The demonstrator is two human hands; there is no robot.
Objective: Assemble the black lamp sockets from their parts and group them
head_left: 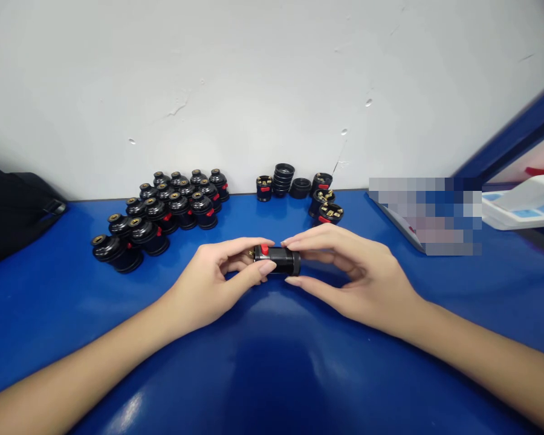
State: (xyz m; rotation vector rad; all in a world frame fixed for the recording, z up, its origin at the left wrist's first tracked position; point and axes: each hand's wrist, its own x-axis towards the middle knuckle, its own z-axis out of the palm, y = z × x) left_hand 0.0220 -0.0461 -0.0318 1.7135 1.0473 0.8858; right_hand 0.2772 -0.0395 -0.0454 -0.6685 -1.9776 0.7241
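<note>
A black lamp socket with a red switch lies on its side in the air or just over the blue table; I cannot tell if it touches. My left hand is closed round its left end, thumb in front and fingers above and behind. Brass contacts peek out at that end. My right hand has thumb and fingertips at the black ring on the socket's right end, one above and one below. Beyond the hands stand several open socket bodies with brass contacts showing, next to a stack of black rings.
Several capped lamp sockets stand in rows at the left back. A loose black ring sits by the white wall. A black bag is at far left. A blurred-out flat item and a white rack are at right.
</note>
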